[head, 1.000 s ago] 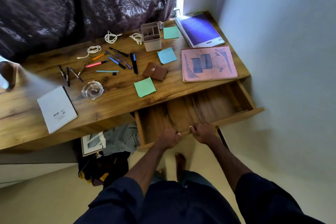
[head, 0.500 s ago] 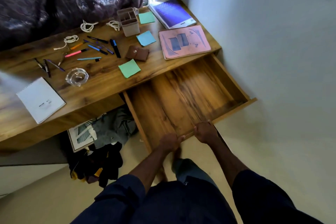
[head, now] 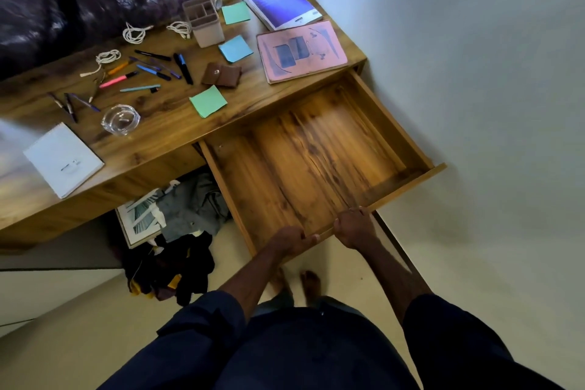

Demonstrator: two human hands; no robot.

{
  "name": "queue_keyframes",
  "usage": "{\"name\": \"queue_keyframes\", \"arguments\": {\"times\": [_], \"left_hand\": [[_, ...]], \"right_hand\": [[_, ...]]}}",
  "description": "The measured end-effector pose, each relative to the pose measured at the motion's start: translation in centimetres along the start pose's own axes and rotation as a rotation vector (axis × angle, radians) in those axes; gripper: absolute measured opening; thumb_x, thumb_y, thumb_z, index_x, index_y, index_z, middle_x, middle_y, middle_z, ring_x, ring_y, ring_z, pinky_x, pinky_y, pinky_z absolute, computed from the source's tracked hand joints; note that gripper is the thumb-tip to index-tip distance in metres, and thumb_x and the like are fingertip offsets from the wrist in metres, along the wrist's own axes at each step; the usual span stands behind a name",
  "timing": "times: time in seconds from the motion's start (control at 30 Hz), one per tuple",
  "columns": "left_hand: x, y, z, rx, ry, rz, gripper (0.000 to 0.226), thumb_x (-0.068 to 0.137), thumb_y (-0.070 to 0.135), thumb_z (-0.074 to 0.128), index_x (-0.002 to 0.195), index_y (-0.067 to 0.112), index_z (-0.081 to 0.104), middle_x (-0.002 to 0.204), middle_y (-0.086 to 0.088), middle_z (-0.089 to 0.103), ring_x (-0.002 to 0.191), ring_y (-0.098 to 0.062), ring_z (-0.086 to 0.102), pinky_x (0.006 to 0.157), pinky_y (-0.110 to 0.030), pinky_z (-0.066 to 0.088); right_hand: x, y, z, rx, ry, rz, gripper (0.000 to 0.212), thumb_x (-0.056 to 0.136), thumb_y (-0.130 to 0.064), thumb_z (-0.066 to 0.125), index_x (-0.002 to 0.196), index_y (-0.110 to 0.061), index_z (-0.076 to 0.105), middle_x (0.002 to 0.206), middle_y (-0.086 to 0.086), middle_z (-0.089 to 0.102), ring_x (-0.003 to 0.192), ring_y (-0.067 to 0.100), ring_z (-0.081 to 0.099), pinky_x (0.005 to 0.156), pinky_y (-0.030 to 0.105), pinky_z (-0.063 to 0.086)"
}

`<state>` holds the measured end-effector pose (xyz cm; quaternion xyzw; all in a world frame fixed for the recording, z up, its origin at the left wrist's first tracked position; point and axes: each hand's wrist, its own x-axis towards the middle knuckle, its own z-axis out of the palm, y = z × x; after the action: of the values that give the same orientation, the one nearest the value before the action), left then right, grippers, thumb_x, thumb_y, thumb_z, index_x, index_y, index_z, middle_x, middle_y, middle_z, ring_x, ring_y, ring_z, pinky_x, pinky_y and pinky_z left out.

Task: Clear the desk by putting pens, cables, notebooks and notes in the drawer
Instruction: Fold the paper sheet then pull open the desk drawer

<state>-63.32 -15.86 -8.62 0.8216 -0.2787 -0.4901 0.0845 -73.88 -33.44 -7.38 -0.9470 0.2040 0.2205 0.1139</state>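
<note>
The wooden drawer (head: pixel 316 155) stands pulled far out of the desk (head: pixel 158 136) and holds nothing. My left hand (head: pixel 289 239) and my right hand (head: pixel 353 226) both grip its front edge, fingers curled over it. On the desk lie a pink notebook (head: pixel 300 51), a blue notebook (head: pixel 280 3), a white notepad (head: pixel 63 160), several pens (head: pixel 152 71), three coiled white cables (head: pixel 134 32), and green (head: pixel 208 101) and blue sticky notes (head: pixel 235 48).
A beige pen holder (head: pixel 204 22), a brown pouch (head: pixel 221 74) and a glass ashtray (head: pixel 120 120) also sit on the desk. Clothes and a framed picture (head: pixel 171 218) lie under it. A wall runs close on the right, a dark curtain behind.
The drawer has slid much further out toward me, with both hands still holding its front edge. The view has shifted with it.
</note>
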Motion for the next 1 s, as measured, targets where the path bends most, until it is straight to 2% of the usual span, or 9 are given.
{"name": "queue_keyframes", "arguments": {"times": [0.07, 0.17, 0.27, 0.47, 0.63, 0.7, 0.8, 0.9, 1.0], "left_hand": [[-0.7, 0.1, 0.5, -0.011, 0.016, -0.008, 0.074, 0.093, 0.073, 0.039, 0.105, 0.008, 0.071, 0.098, -0.011, 0.070, 0.088, -0.025, 0.067, 0.077, -0.036, 0.053], [-1.6, -0.3, 1.0, -0.069, 0.037, -0.008, 0.063, 0.099, 0.063, 0.038, 0.110, 0.009, 0.069, 0.102, -0.011, 0.069, 0.092, -0.025, 0.065, 0.083, -0.040, 0.053], [-2.3, -0.7, 1.1, -0.093, 0.089, 0.010, 0.056, 0.104, 0.051, 0.036, 0.110, 0.006, 0.069, 0.103, -0.014, 0.068, 0.090, -0.025, 0.062, 0.078, -0.035, 0.048], [-3.1, -3.3, -0.4, -0.074, 0.198, 0.060, 0.038, 0.104, 0.036, 0.042, 0.104, 0.009, 0.068, 0.104, -0.012, 0.069, 0.093, -0.024, 0.062, 0.077, -0.032, 0.043], [-4.1, -5.7, -3.8, -0.146, 0.414, 0.133, 0.028, 0.101, 0.028, 0.048, 0.102, 0.015, 0.072, 0.099, -0.002, 0.072, 0.088, -0.018, 0.065, 0.079, -0.036, 0.052], [-4.6, -6.9, -5.5, -0.168, 0.467, 0.163, 0.027, 0.101, 0.027, 0.048, 0.105, 0.016, 0.073, 0.102, -0.001, 0.073, 0.090, -0.017, 0.065, 0.081, -0.034, 0.052], [-5.3, -10.3, -8.2, -0.188, 0.570, 0.171, 0.028, 0.100, 0.025, 0.049, 0.110, 0.015, 0.073, 0.104, 0.000, 0.074, 0.091, -0.015, 0.068, 0.079, -0.031, 0.054], [-6.1, -15.2, -11.3, -0.157, 0.611, 0.182, 0.027, 0.097, 0.028, 0.049, 0.104, 0.020, 0.074, 0.098, 0.003, 0.074, 0.087, -0.015, 0.069, 0.074, -0.033, 0.055], [-7.1, -20.8, -15.3, -0.152, 0.631, 0.188, 0.024, 0.095, 0.028, 0.050, 0.101, 0.022, 0.073, 0.095, 0.005, 0.074, 0.086, -0.012, 0.068, 0.075, -0.035, 0.056]], "right_hand": [[0.0, 0.2, 0.4, 0.003, 0.020, -0.002, 0.043, 0.099, -0.036, 0.032, 0.107, -0.012, 0.067, 0.115, 0.010, 0.069, 0.114, 0.027, 0.058, 0.112, 0.044, 0.030], [0.4, -0.2, 0.0, -0.064, -0.083, -0.011, 0.038, 0.097, -0.038, 0.040, 0.111, -0.015, 0.068, 0.119, 0.007, 0.067, 0.118, 0.028, 0.056, 0.112, 0.047, 0.029], [0.7, -1.1, -0.9, -0.101, -0.138, 0.007, 0.036, 0.096, -0.041, 0.050, 0.117, -0.016, 0.066, 0.123, 0.007, 0.066, 0.120, 0.029, 0.057, 0.112, 0.048, 0.029], [0.9, -4.5, -1.0, 0.102, -0.152, 0.049, 0.039, 0.095, -0.038, 0.053, 0.120, -0.010, 0.062, 0.127, 0.013, 0.065, 0.121, 0.031, 0.058, 0.111, 0.044, 0.034], [2.4, -10.1, -1.6, 0.300, -0.157, 0.070, 0.037, 0.092, -0.031, 0.056, 0.118, -0.007, 0.066, 0.122, 0.016, 0.068, 0.113, 0.034, 0.064, 0.094, 0.038, 0.049], [3.3, -12.6, -2.2, 0.382, -0.101, 0.058, 0.033, 0.090, -0.027, 0.059, 0.116, -0.008, 0.067, 0.116, 0.013, 0.069, 0.107, 0.032, 0.066, 0.088, 0.037, 0.052], [4.8, -17.1, -3.4, 0.497, 0.141, 0.067, 0.023, 0.091, -0.023, 0.056, 0.096, -0.008, 0.072, 0.095, 0.012, 0.072, 0.088, 0.030, 0.068, 0.075, 0.038, 0.055], [7.3, -21.5, -4.3, 0.535, 0.261, 0.109, 0.025, 0.087, -0.022, 0.055, 0.081, -0.006, 0.072, 0.081, 0.015, 0.072, 0.075, 0.033, 0.067, 0.065, 0.036, 0.049], [10.3, -26.2, -4.6, 0.584, 0.369, 0.085, 0.035, 0.081, -0.031, 0.046, 0.078, -0.009, 0.073, 0.077, 0.012, 0.072, 0.071, 0.032, 0.067, 0.062, 0.037, 0.054]]}}
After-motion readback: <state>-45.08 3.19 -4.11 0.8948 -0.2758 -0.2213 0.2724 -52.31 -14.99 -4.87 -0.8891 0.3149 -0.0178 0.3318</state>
